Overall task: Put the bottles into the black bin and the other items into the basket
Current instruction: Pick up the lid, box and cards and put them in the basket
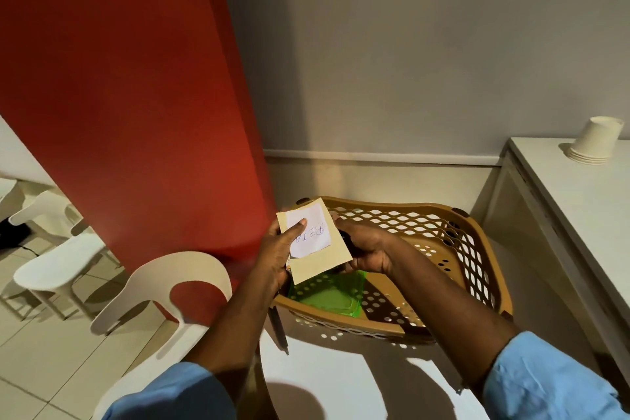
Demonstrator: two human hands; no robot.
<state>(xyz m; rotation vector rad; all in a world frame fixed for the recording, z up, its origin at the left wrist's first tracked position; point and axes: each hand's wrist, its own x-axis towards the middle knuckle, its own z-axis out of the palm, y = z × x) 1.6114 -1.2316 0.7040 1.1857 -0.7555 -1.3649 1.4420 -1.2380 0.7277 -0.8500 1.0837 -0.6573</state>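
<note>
As left hand (274,257) grips, tan envelope (329,261), white label (315,227)

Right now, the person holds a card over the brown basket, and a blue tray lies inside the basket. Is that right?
Not quite. The tray inside the basket is green, not blue; the head view shows it. The rest is right: the left hand and right hand hold the card over the brown basket.
</note>
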